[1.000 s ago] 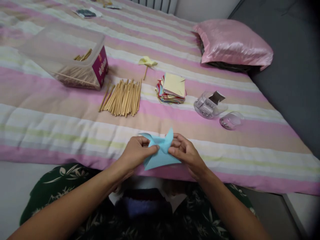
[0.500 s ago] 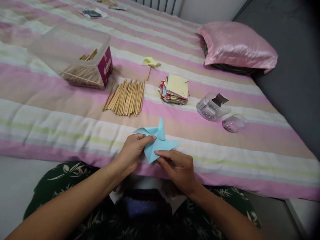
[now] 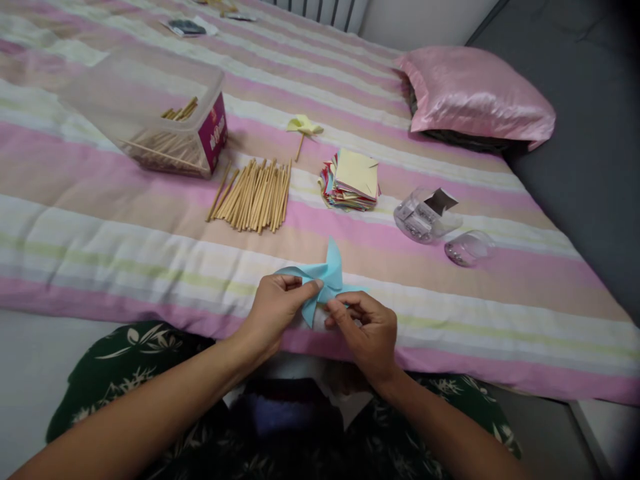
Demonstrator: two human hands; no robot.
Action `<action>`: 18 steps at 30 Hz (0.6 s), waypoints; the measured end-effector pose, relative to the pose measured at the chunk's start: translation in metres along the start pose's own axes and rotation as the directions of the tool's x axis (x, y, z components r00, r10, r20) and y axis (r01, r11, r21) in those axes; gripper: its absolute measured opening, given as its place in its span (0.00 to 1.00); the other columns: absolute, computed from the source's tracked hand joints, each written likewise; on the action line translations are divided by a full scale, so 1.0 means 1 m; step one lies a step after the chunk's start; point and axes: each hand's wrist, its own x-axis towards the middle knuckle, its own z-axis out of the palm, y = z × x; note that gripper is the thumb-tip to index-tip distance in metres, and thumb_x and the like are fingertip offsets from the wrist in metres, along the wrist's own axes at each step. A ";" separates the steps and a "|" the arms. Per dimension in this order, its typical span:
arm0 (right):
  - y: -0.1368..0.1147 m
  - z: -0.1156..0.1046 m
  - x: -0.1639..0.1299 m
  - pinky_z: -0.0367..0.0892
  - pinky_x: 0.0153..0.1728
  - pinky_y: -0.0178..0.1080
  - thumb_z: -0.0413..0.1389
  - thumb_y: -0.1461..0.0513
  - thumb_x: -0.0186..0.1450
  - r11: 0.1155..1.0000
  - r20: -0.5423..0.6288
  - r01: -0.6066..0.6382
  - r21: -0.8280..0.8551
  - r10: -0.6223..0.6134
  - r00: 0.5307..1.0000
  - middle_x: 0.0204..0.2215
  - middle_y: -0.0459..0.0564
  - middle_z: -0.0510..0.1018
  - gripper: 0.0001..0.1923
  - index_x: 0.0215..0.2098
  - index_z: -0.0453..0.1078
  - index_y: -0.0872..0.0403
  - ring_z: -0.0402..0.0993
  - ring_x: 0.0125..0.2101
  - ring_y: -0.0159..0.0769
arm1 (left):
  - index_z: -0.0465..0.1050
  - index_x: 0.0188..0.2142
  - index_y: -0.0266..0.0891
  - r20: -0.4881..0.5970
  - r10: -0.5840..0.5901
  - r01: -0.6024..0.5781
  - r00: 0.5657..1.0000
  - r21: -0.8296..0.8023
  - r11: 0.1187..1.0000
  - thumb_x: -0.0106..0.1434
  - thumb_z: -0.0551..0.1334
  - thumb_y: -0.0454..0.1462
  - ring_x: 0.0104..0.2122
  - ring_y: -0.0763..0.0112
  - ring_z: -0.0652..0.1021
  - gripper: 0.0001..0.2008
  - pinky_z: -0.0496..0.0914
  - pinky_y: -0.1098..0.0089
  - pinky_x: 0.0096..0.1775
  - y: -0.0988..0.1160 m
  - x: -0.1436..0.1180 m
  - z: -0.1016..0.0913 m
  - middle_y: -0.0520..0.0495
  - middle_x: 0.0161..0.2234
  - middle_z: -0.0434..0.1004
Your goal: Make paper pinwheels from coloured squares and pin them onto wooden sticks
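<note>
My left hand (image 3: pixel 277 308) clamped blue paper (image 3: pixel 331 285) near centre; right hand (image 3: pixel 369 331) pinched it lower right. Firm left hold, light right touch seemed best against creasing.

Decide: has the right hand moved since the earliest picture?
Yes: judged against the coloured paper stack, the right hand has shifted lower in view and slightly left.
</note>
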 end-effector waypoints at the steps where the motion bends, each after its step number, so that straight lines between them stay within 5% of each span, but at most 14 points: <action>1: 0.000 0.000 0.000 0.69 0.20 0.33 0.58 0.60 0.59 1.000 -0.005 -0.028 0.013 0.028 1.000 0.20 0.44 0.76 0.04 0.29 0.71 0.53 0.74 0.19 0.32 | 0.75 0.20 0.36 -0.001 0.000 0.000 1.000 -0.004 1.000 0.47 0.67 0.36 0.18 0.77 0.71 0.05 0.65 0.75 0.23 0.000 -0.001 0.001 0.51 0.19 0.74; 9: 0.000 0.000 -0.001 0.57 0.15 0.31 0.58 0.59 0.58 0.986 -0.114 0.024 -0.163 -0.043 0.993 0.11 0.38 0.62 0.07 0.25 0.72 0.54 0.57 0.12 0.25 | 0.76 0.19 0.36 -0.031 0.036 -0.036 0.999 0.007 0.999 0.45 0.68 0.36 0.19 0.77 0.71 0.05 0.65 0.75 0.24 -0.001 -0.003 0.005 0.52 0.19 0.75; 18: 0.002 0.001 -0.001 0.57 0.16 0.30 0.58 0.60 0.57 0.969 -0.163 0.043 -0.243 -0.084 0.983 0.10 0.38 0.63 0.08 0.22 0.70 0.55 0.57 0.12 0.24 | 0.77 0.24 0.36 -0.001 0.114 -0.114 0.993 0.024 0.993 0.45 0.68 0.34 0.24 0.73 0.74 0.04 0.68 0.73 0.30 -0.005 -0.002 0.007 0.50 0.23 0.78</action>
